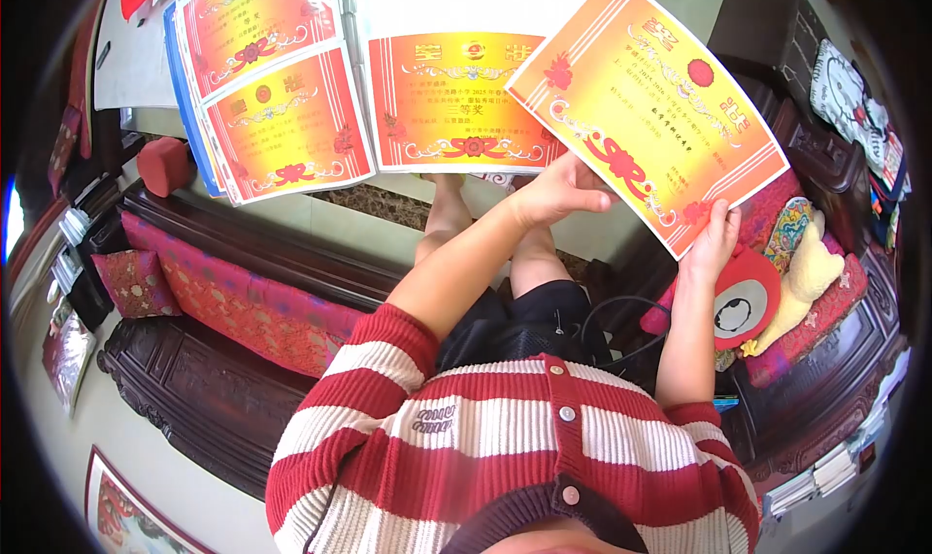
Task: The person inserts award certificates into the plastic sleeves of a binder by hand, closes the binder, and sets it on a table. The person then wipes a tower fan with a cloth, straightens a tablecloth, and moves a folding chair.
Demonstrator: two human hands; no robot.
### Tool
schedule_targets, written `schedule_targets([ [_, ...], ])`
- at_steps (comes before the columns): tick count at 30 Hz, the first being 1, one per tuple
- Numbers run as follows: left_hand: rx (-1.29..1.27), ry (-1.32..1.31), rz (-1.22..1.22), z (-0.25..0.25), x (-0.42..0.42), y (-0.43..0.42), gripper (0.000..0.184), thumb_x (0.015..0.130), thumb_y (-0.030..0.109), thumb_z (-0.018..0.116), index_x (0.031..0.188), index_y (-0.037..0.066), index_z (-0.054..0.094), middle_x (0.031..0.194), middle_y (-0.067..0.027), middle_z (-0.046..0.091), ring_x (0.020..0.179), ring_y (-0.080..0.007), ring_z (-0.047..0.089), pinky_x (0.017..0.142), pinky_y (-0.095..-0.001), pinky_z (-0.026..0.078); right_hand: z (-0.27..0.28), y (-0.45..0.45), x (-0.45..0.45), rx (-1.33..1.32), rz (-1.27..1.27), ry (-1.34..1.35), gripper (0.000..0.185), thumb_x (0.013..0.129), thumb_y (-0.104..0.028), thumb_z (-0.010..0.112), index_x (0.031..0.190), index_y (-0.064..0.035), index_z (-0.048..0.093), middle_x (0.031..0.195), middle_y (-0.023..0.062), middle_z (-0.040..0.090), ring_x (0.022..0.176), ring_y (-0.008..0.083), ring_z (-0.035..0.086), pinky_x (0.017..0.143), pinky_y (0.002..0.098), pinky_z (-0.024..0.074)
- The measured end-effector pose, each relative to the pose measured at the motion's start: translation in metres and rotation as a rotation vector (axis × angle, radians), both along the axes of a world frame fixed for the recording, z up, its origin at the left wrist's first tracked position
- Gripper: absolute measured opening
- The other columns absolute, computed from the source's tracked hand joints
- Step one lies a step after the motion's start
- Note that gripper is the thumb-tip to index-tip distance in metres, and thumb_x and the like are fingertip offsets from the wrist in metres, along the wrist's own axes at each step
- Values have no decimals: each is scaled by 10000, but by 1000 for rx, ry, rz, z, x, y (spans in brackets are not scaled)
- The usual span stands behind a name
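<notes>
The left hand (565,191) and right hand (714,237) are apart from each other, both clamped on the loose red-and-yellow paper certificate (670,88), which tilts between one and two o'clock. The left pinches its lower-left edge, the right its bottom corner; this two-point hold probably stops the thin sheet bending and leaves its print uncovered.

The album of clear plastic sleeves with a blue cover edge (196,110) lies spread from ten to twelve o'clock, seemingly overhanging the near edge of the white tabletop (141,64), perhaps to keep its pages within reach. The certificate's left corner overlaps it in view; contact cannot be told.

Pale floor shows towards the dark brown box (762,34) at two o'clock; the yellow plush toy (801,282) crowds three o'clock.
</notes>
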State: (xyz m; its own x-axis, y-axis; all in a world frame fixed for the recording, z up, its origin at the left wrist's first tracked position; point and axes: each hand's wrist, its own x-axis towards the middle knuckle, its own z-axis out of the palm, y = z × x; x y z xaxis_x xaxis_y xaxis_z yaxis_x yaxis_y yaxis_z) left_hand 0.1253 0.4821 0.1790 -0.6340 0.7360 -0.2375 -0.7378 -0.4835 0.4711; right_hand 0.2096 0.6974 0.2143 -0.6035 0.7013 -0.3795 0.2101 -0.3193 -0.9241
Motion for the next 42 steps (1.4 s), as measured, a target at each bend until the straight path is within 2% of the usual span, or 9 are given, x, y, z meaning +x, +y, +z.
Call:
schedule_targets([
  [6,-277,-270,12,-3,-5,20,285,912,118,447,1162,-15,477,1143,-120,552,1035,-214,553,838,-361,492,10,-7,-7,-105,47,63,191,921,-112,461,1078,-3,465,1085,109,551,981,169,556,848,320,472],
  [9,-355,-260,54,-7,-7,29,254,923,98,405,1112,-28,518,1097,-125,579,972,-205,583,815,-360,497,4,-5,-1,-49,90,15,254,944,-197,423,1114,-13,464,1108,92,546,1003,171,548,874,333,457],
  [14,-374,-287,42,0,-13,38,224,913,97,426,1062,-20,546,985,-95,627,824,-170,620,696,-311,510,10,3,0,-560,-65,171,568,924,-503,288,1291,-82,390,1246,125,486,1196,251,428,1002,465,333],
  [21,-182,-412,-299,22,4,56,144,840,105,551,918,-5,601,789,-71,650,594,-99,586,500,-238,454,-12,13,-6,-938,172,378,538,912,-481,347,1287,-99,396,1256,107,478,1210,247,416,1025,506,268],
  [29,-97,-399,-483,47,11,52,197,868,123,553,1017,-1,586,879,-88,660,695,-123,639,545,-236,501,-71,4,-96,-976,306,596,512,898,-455,415,1283,-118,403,1268,87,469,1225,243,402,1051,553,193],
  [33,-88,-463,-507,55,20,55,245,886,184,546,1071,24,562,958,-60,646,817,-116,627,629,-236,506,-72,-2,-115,-1084,235,840,263,897,-371,484,1027,-164,583,932,-21,595,1056,168,510,1055,517,211],
  [36,-60,-355,-471,57,21,50,303,860,262,590,1050,27,566,958,-61,639,837,-125,615,660,-261,497,-98,-6,-134,-1140,495,1304,191,887,-328,519,933,-158,593,783,-37,567,862,116,529,1040,452,227],
  [39,-210,282,-442,26,21,26,425,787,355,663,1029,21,561,923,-74,631,828,-150,606,691,-287,481,-115,13,-131,-1141,418,1360,155,878,-303,543,883,-154,585,713,-53,555,751,93,501,973,374,265],
  [42,-1195,1217,-64,-16,21,11,615,634,356,741,1116,54,505,1151,-176,475,1101,-345,449,894,-444,378,-122,40,-124,-1021,408,1395,134,871,-284,557,895,-155,584,722,-50,561,754,93,509,944,357,294],
])
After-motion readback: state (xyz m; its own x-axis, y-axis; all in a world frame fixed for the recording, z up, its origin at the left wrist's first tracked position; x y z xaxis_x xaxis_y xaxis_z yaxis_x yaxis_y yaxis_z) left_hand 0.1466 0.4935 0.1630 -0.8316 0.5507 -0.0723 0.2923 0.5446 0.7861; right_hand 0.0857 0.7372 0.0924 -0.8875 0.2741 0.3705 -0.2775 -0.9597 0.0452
